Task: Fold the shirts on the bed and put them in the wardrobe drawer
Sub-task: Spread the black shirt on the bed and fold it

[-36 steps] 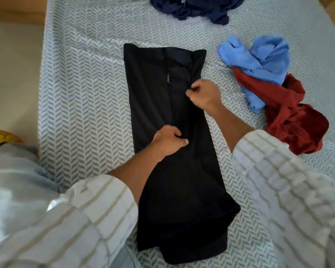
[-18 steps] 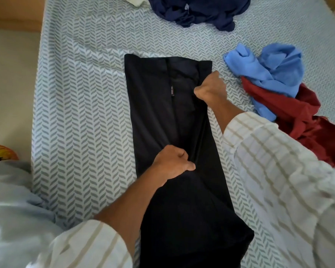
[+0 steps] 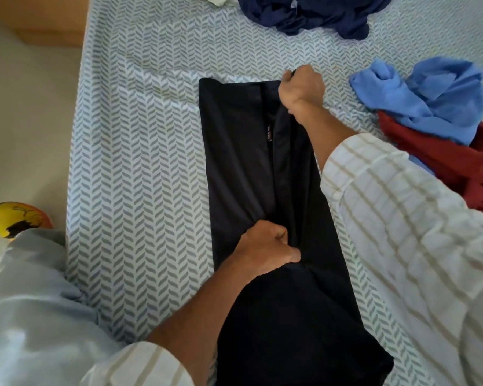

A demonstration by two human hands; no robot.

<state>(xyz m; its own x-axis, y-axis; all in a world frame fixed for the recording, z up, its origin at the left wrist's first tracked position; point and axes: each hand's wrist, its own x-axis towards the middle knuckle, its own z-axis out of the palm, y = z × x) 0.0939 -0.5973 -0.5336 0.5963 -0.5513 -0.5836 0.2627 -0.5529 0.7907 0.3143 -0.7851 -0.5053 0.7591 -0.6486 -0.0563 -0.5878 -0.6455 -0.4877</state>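
Head view: black shirt (image 3: 243,168) lies lengthwise mid-bed (image 3: 140,162). Left hand (image 3: 265,250) pinches its centre fold at 6 o'clock; right hand (image 3: 301,87) clenches the far corner at 12. Blue shirt (image 3: 435,93) and red shirt (image 3: 441,162) lie at 3.

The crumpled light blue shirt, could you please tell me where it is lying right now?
In the head view, the crumpled light blue shirt lies at the right of the bed, overlapping the dark red shirt, beyond the right hand.

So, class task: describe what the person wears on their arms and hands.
Both arms wear loose white sleeves with thin beige check stripes: the right sleeve pushed up the forearm, the left sleeve too. The left hand and right hand are bare; no rings or watch show.
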